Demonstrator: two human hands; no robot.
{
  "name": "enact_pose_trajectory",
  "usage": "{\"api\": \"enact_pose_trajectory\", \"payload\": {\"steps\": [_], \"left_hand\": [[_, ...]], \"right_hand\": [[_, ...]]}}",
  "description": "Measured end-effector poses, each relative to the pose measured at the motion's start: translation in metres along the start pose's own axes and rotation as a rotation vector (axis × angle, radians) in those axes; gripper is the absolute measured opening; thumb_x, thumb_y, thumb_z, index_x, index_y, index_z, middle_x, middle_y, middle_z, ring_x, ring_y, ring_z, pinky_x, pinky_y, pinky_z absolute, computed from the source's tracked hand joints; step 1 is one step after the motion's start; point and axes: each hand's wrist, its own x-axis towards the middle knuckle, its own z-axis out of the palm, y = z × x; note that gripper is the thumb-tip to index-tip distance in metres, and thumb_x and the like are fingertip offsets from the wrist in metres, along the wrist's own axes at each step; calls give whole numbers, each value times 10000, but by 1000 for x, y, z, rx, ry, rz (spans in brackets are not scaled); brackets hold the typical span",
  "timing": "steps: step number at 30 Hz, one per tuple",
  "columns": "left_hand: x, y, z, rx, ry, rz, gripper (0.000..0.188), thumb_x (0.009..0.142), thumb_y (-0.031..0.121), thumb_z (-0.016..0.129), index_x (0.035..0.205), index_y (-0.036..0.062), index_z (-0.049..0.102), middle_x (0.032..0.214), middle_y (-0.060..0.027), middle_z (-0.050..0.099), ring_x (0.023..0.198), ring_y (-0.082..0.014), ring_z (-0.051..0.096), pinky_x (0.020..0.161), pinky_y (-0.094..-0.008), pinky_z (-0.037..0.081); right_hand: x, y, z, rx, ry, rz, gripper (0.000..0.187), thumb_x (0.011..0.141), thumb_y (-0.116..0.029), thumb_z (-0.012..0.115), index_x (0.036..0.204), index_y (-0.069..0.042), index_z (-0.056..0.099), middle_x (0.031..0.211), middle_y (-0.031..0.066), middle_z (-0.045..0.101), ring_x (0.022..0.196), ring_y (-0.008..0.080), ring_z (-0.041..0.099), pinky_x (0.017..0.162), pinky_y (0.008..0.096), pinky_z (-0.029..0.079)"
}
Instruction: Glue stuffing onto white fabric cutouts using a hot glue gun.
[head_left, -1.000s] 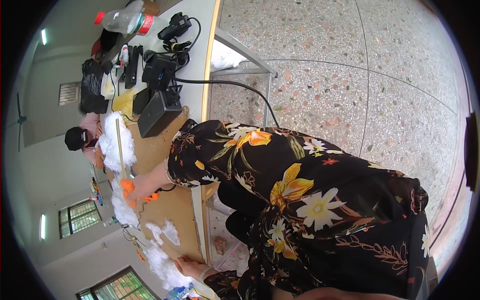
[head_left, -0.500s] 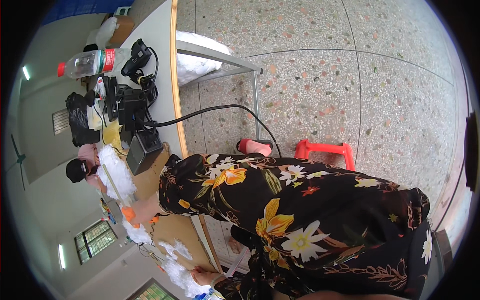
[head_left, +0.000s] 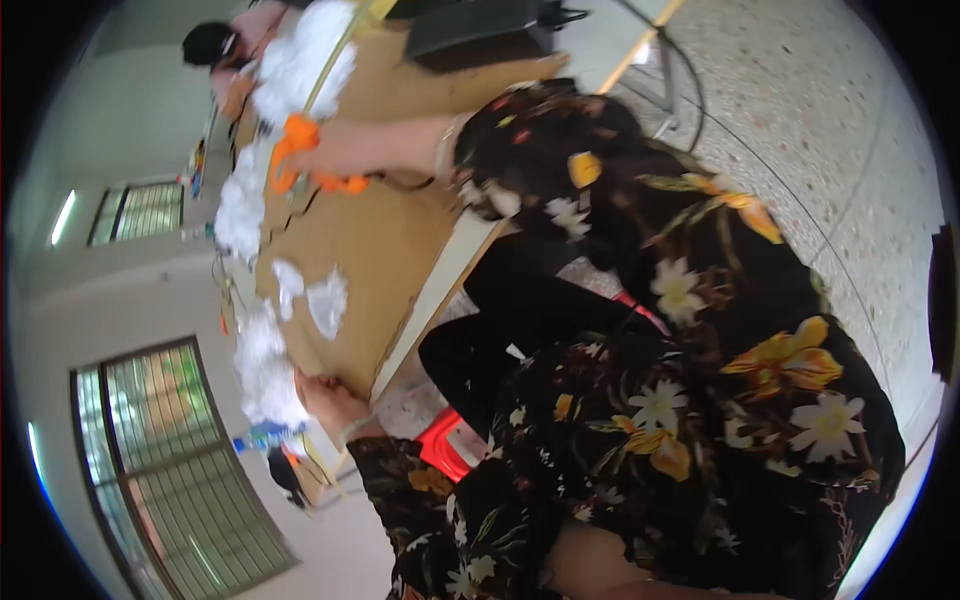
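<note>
The view is turned sideways, with the floor on the picture's right. My right hand, in the upper part, is closed round an orange glue gun. A long yellowish stick runs up from it, and a dark cord lies beside it. Lower down, my left hand is at the table's edge, fingers bent and pressed together at a pile of white fluffy stuffing. Its fingertips are partly hidden. Two loose tufts of stuffing lie on the brown cardboard between my hands.
Across the table a person in a dark cap sits by another heap of white stuffing. A black box-shaped device stands beyond my right arm. A red plastic stool is below the table edge. A barred window is behind.
The view has swung toward my left hand and the window, so the bottle and most of the cables have left it. My right hand still holds the glue gun; my left stays at the stuffing.
</note>
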Motion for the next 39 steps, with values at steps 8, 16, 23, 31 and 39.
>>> {"api": "enact_pose_trajectory", "payload": {"steps": [8, 16, 23, 31, 39], "left_hand": [[17, 0, -31, -301, 187, 4, 227, 951, 128, 550, 1126, -16, 554, 902, -72, 610, 799, -183, 559, 772, -313, 494], [-15, 23, -37, 341, -93, 508, 186, 856, 77, 675, 1035, 33, 662, 1109, -64, 637, 1034, -229, 572, 887, -361, 460], [-18, 56, -3, 899, -447, 1166, 306, 679, 30, 761, 971, 81, 685, 1090, -73, 611, 1068, -332, 547, 910, -439, 454], [14, 48, 26, 705, -726, 1090, 208, 701, 31, 745, 884, 57, 650, 1031, -84, 602, 954, -309, 594, 784, -397, 504], [25, 40, 34, 561, -797, 724, 114, 749, -4, 679, 835, 19, 608, 995, -100, 624, 766, -287, 617, 663, -365, 502]], "right_hand": [[-1, -15, 25, -196, -13, 21, 344, 996, -385, 506, 1106, -64, 561, 802, 26, 584, 698, 145, 599, 657, 272, 470], [-14, -24, 11, -72, -12, 194, 363, 988, -414, 509, 1071, -63, 550, 823, 54, 607, 721, 163, 620, 671, 281, 484], [-37, -50, 11, -125, 13, 266, 387, 1015, -397, 449, 1129, -40, 546, 871, 71, 633, 775, 191, 645, 711, 297, 519], [-35, -50, 21, -322, -46, 334, 493, 992, -503, 407, 980, -45, 589, 806, 66, 628, 757, 108, 592, 639, 243, 451], [-27, -62, 41, -326, -139, 387, 491, 992, -499, 405, 964, -44, 588, 809, 82, 636, 714, 110, 578, 632, 235, 447]]}}
